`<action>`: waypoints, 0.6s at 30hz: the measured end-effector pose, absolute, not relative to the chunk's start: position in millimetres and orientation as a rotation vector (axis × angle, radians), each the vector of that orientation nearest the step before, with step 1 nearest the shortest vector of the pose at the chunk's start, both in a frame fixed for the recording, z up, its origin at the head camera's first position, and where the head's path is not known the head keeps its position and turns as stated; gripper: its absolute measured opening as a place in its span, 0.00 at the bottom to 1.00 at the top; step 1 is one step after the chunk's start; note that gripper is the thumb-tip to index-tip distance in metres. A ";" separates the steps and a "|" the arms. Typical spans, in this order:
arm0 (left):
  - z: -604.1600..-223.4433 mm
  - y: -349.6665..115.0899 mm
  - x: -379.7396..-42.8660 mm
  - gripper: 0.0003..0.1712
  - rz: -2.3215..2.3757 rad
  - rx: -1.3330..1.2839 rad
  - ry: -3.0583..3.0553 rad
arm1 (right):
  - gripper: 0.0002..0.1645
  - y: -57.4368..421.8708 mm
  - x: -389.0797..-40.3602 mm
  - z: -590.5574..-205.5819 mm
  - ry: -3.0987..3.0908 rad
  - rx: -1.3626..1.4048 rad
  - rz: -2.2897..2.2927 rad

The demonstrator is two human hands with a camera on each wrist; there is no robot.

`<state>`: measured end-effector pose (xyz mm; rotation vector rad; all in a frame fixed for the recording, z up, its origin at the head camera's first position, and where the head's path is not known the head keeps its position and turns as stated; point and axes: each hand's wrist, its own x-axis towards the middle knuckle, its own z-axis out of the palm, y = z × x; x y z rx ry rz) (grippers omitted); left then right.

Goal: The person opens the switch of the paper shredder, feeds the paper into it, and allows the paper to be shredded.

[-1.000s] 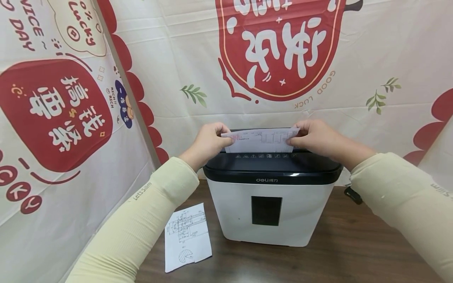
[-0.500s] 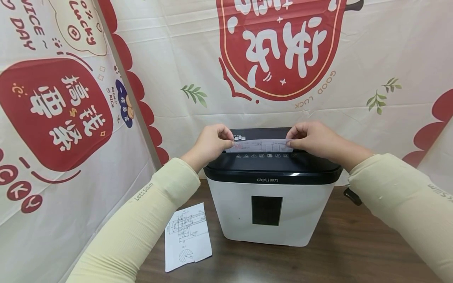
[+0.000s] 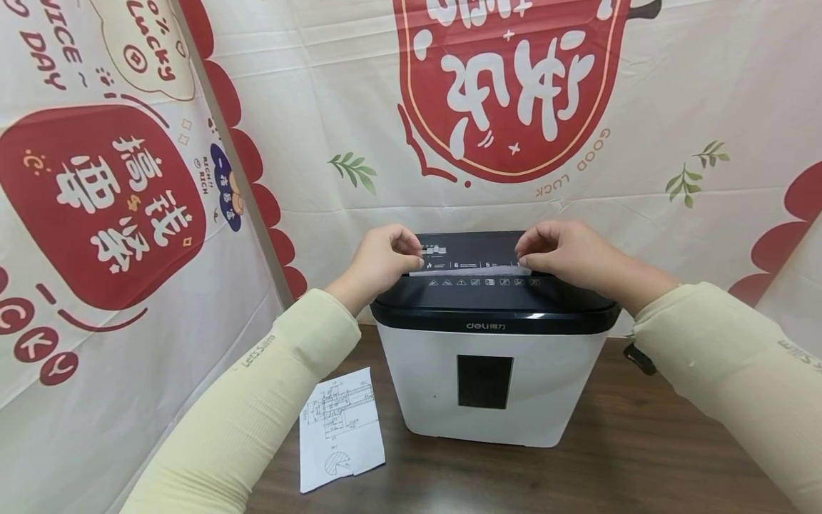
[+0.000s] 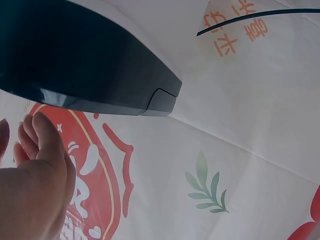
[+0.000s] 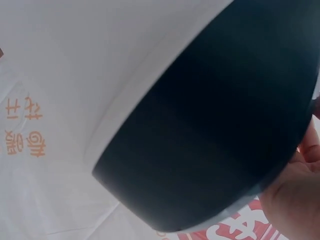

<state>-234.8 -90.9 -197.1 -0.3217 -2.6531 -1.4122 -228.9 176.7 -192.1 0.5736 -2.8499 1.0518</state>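
In the head view a white and black paper shredder (image 3: 494,307) stands on the table. Only a thin strip of a printed paper sheet (image 3: 472,271) shows above the slot in its black lid. My left hand (image 3: 385,257) is by the strip's left end, thumb and fingers parted, nothing between them. At the right end my right hand (image 3: 571,250) hovers in a loose curl, thumb tip close to the paper. The left wrist view shows the fingers (image 4: 47,132) apart from the thumb beside the dark lid. The right wrist view mostly shows the lid (image 5: 200,120), which covers part of that hand.
A sheet with technical drawings (image 3: 340,428) lies on the brown wooden table (image 3: 488,478), left of the shredder. Behind hangs a printed cloth (image 3: 308,93), with another side of it to the left. A small black object (image 3: 640,358) lies by the right sleeve.
The printed sheet has sunk into the slot until only a thin strip shows. Both hands have loosened from its ends, staying near the lid.
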 end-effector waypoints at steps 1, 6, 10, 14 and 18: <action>-197.2 -91.7 -234.4 0.07 -1.410 -0.319 -2.652 | 0.15 176.3 -228.1 -192.1 -2.845 0.574 1.045; -198.0 -98.2 -229.8 0.13 -1.417 -0.323 -2.635 | 0.17 174.1 -222.8 -192.8 -2.825 0.570 1.011; -199.6 -107.2 -223.8 0.13 -1.433 -0.334 -2.612 | 0.18 171.9 -218.8 -194.7 -2.813 0.579 0.987; -201.4 -117.3 -216.8 0.13 -1.425 -0.347 -2.598 | 0.21 169.8 -213.7 -195.8 -2.807 0.597 0.969; -203.2 -127.7 -209.6 0.15 -1.402 -0.352 -2.593 | 0.23 167.6 -206.4 -195.8 -2.785 0.617 0.958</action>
